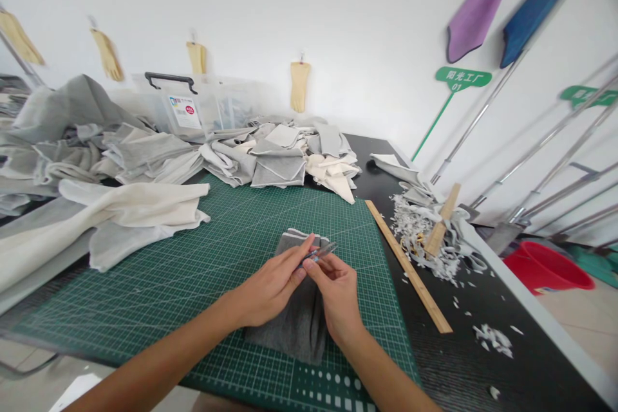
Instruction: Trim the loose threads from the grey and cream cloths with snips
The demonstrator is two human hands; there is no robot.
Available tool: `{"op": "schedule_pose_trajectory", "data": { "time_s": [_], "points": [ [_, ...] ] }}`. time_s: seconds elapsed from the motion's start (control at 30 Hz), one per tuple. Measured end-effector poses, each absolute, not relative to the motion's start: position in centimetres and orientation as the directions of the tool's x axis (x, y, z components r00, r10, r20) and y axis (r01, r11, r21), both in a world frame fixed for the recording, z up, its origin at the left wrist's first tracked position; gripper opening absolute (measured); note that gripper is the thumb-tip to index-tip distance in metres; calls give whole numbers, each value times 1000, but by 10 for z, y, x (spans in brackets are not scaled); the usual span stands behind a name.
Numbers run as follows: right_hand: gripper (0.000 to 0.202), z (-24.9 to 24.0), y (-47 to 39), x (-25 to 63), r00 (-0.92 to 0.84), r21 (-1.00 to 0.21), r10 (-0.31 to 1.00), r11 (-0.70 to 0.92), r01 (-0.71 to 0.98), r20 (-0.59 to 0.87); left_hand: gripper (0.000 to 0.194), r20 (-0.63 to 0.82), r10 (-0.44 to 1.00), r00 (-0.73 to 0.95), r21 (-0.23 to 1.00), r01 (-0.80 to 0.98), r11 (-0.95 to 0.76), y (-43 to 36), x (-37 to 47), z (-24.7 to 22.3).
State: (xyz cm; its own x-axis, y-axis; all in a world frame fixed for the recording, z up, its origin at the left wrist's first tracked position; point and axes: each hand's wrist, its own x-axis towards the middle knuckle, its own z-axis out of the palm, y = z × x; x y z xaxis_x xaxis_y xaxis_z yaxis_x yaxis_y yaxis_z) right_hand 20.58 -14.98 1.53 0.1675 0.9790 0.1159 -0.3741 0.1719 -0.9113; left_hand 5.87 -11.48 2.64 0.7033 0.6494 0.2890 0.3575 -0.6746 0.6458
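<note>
My left hand (273, 283) and my right hand (338, 296) meet over a folded dark grey cloth (292, 335) with a pale edge at its far end. Between their fingertips is a small slim tool (324, 250), dark blue with a clear or shiny end pointing up and to the right. Its exact kind is too small to make out. Both thumbs are bent in against the fingers, closed around the tool. The cloth lies on a green cutting mat (232, 238) with a white grid, partly hidden under my hands and wrists.
Piles of grey and cream cloth (280, 158) lie at the back and left, before a clear plastic box (217, 106). Right of the mat are a wooden ruler (410, 267), white scraps (415, 238) and a wooden strip (443, 219). A red bucket (545, 267) stands beyond the table.
</note>
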Motion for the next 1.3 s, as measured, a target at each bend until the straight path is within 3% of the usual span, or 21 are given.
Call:
{"op": "schedule_pose_trajectory", "data": {
  "time_s": [1.3],
  "points": [
    [21,17,-149,205,217,-930,971,165,-328,96,53,319,633,705,670,305,-677,-115,61,27]
  ]
}}
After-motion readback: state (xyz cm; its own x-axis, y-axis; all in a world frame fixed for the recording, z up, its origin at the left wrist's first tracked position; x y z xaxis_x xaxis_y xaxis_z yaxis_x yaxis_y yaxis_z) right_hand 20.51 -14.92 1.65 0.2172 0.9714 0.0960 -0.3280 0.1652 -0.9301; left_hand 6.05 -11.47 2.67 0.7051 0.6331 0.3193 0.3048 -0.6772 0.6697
